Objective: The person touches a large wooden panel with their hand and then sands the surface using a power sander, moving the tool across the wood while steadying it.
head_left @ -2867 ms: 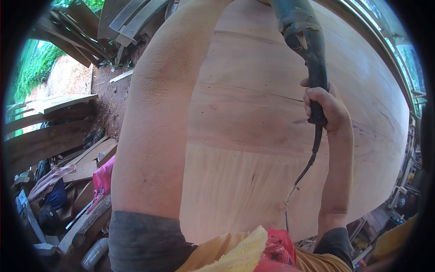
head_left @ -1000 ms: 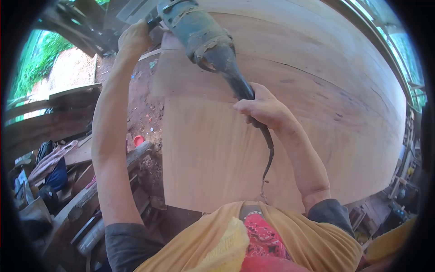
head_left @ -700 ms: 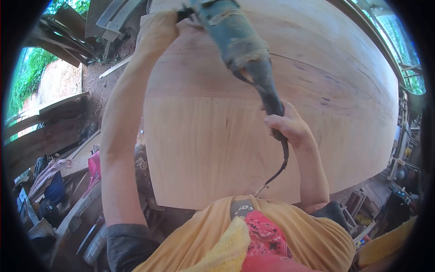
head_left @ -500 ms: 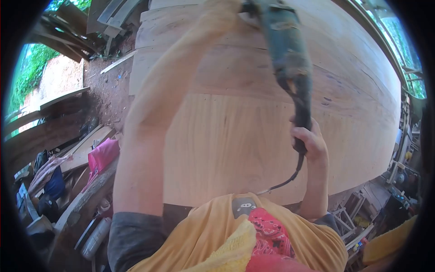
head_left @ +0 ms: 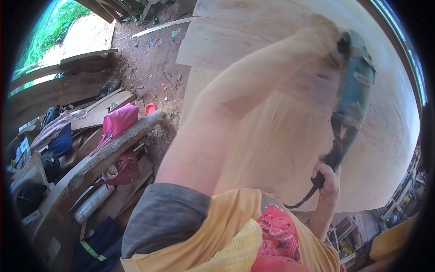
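Observation:
A long teal angle grinder (head_left: pixel 352 90) lies over a broad wooden panel surface (head_left: pixel 244 158), its head toward the far side. My right hand (head_left: pixel 328 177) is wrapped round its black rear handle, from which the cord (head_left: pixel 302 201) curves back toward my shirt. My left arm reaches across the panel, and my left hand (head_left: pixel 322 34) grips the side of the tool's head. That hand is smeared by motion, and the side handle is mostly hidden by it. The disc under the head cannot be made out clearly.
A pink pouch (head_left: pixel 120 121) sits by a rough log beam (head_left: pixel 97 165) on the left, among scrap boards, bags and a clear bottle (head_left: pixel 93 206). A red round lid (head_left: pixel 150 109) lies on the dirt floor (head_left: pixel 140 59). Cluttered wooden frames stand at the lower right.
My view has swung, bringing more of the left-hand clutter into sight. The grinder and both hands now appear further right, and my left arm slants more across the panel.

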A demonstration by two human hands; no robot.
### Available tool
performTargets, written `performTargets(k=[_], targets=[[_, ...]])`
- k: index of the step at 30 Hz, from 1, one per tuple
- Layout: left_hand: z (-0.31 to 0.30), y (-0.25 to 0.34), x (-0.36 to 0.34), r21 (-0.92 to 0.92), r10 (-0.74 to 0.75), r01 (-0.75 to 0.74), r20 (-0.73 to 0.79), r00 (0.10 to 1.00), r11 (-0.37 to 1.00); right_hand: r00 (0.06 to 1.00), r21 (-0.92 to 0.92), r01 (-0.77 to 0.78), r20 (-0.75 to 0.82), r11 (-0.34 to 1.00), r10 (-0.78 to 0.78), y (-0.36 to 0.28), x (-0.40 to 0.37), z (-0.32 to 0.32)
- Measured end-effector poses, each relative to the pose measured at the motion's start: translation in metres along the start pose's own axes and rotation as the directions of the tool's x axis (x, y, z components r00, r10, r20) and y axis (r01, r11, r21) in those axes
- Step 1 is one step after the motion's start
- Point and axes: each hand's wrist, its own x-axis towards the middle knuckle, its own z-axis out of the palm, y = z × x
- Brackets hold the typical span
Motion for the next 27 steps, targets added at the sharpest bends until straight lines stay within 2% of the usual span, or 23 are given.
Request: performTargets(k=[3,4,5,6,7,8,9,11,13,17,20,25,27], targets=[[-0.026,-0.070,-0.068,-0.016,-0.077,0.076,-0.194,0.978,0.997,0.988,-0.036,-0.057,0.140,0.998,0.061,-0.014,0.012,0.043],[-0.061,-0.091,-0.102,0.004,-0.185,0.190,-0.212,0.960,0.982,0.981,-0.074,-0.069,0.176,0.995,0.081,-0.016,0.020,0.058],[-0.066,-0.114,-0.124,-0.014,-0.228,0.232,-0.264,0.937,0.973,0.973,-0.114,-0.082,0.208,0.990,0.104,-0.019,0.027,0.073],[-0.095,-0.118,-0.154,0.075,-0.257,0.287,-0.272,0.927,0.955,0.962,-0.173,-0.068,0.249,0.983,0.110,-0.024,0.035,0.088],[-0.066,-0.161,-0.164,0.127,-0.241,0.310,-0.383,0.892,0.942,0.949,-0.228,-0.051,0.292,0.972,0.118,-0.030,0.041,0.106],[-0.081,-0.168,-0.181,0.116,-0.417,0.467,-0.302,0.857,0.877,0.938,-0.284,-0.058,0.311,0.957,0.149,-0.039,0.043,0.125],[-0.086,-0.178,-0.195,0.152,-0.473,0.536,-0.314,0.823,0.830,0.928,-0.339,-0.063,0.327,0.939,0.180,-0.048,0.044,0.142],[-0.108,-0.185,-0.229,0.254,-0.558,0.612,-0.257,0.789,0.749,0.895,-0.373,0.015,0.419,0.928,0.154,-0.054,0.048,0.166],[-0.108,-0.207,-0.255,0.371,-0.573,0.594,-0.179,0.800,0.713,0.838,-0.369,0.070,0.526,0.927,0.146,-0.037,0.062,0.172],[-0.107,-0.182,-0.274,0.337,-0.682,0.690,-0.165,0.713,0.640,0.823,-0.414,0.062,0.536,0.908,0.188,-0.043,0.043,0.155],[-0.093,-0.152,-0.257,0.331,-0.680,0.687,-0.157,0.716,0.647,0.848,-0.409,0.031,0.493,0.912,0.192,-0.038,0.035,0.124],[-0.058,-0.070,-0.183,0.284,-0.477,0.483,-0.095,0.874,0.828,0.923,-0.275,-0.031,0.360,0.961,0.133,-0.011,0.002,0.034],[-0.046,-0.022,-0.152,0.130,-0.307,0.321,-0.114,0.945,0.938,0.965,-0.218,-0.099,0.219,0.971,0.148,0.004,-0.019,0.002]])
